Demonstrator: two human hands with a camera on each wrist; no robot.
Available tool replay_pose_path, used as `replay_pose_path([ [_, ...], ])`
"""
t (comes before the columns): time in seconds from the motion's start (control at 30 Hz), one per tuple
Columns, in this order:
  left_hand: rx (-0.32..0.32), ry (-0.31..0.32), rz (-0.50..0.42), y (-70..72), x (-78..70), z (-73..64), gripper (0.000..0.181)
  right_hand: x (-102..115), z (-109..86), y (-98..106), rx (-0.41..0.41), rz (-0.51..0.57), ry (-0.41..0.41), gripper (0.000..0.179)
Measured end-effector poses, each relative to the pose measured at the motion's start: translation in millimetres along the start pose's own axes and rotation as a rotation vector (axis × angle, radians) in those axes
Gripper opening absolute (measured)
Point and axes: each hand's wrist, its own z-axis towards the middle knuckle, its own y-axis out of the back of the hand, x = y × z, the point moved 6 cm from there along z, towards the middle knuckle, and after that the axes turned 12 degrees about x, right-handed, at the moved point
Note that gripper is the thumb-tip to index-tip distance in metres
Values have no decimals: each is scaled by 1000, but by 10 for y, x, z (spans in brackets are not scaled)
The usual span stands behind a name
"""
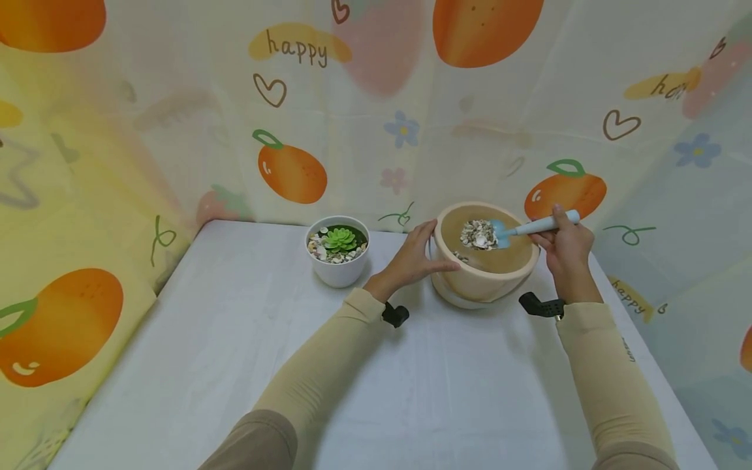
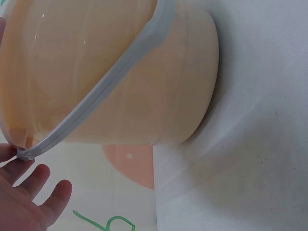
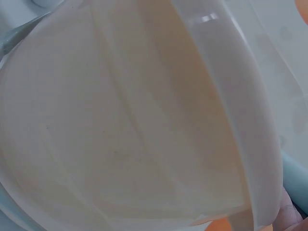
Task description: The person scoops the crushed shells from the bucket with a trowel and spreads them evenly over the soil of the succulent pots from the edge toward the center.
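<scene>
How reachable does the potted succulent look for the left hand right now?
Probably yes: the left hand would first have to release the beige bucket, but nothing appears to stand between that hand and the potted succulent.

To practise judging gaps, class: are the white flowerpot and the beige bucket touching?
Apart: the head view shows tablecloth and left hand between flowerpot and bucket.

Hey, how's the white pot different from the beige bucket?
The white pot is smaller than the beige bucket. The white pot holds a green succulent; the beige bucket has a few pale pieces inside. The left hand touches the beige bucket, while the white pot stands untouched. Both are round, open-topped and on the white table.
</scene>
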Motion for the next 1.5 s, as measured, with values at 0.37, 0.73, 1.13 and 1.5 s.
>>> replay_pose_path([
  [0.37, 9, 6, -17, -5, 6, -9, 107, 5, -29, -13, -6, 32, 0, 38],
  [0.73, -6, -10, -6, 38, 28, -57, 100, 17, -49, -29, -2, 93, 34, 39],
  [1.13, -10, 11, -15, 93, 91, -146, 101, 43, -105, -103, 27, 141, 63, 31],
  [1.5, -43, -15, 8, 232, 57, -243, 100, 77, -163, -209, 53, 167, 73, 45],
])
